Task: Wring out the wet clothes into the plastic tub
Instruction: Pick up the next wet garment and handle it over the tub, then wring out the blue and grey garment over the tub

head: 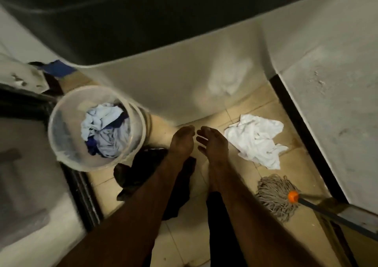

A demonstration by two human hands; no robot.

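A clear plastic tub stands on the tiled floor at the left, with light blue and dark blue clothes bunched inside. A white cloth lies crumpled on the tiles at the right. A black garment lies on the floor below the tub, partly hidden by my left forearm. My left hand and my right hand reach forward side by side between the tub and the white cloth. Both are empty, fingers extended and slightly apart.
A mop head with an orange collar and dark handle lies at the lower right. A pale wall rises ahead, a grey wall with a black skirting at the right. A dark frame edges the floor at the left.
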